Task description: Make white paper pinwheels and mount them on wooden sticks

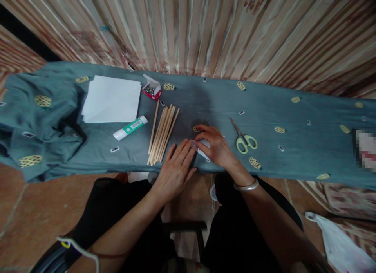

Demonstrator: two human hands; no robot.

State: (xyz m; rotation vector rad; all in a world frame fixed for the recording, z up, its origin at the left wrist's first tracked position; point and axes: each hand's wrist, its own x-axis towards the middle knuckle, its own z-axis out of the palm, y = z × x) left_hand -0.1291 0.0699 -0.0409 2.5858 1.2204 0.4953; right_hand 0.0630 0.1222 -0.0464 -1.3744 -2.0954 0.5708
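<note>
A small piece of white paper (203, 147) lies on the cloth near the table's front edge, partly hidden by my hands. My right hand (216, 147) bends over it, thumb and fingers closed on its upper left part. From the left, my left hand (176, 169) reaches in with its fingers stretched out flat, the tips at the paper's left end. Just left of that hand lies a bunch of thin wooden sticks (164, 132). To the right of my right hand rest scissors (243, 139) with light green handles, blades pointing away from me.
A stack of white paper sheets (113, 98) lies at the left, with a glue stick (131, 127) below its corner. An open red and white box (152, 89) holds small metal pieces. Bunched cloth (49, 120) covers the left end. A pixelated object (366, 149) sits at the right edge.
</note>
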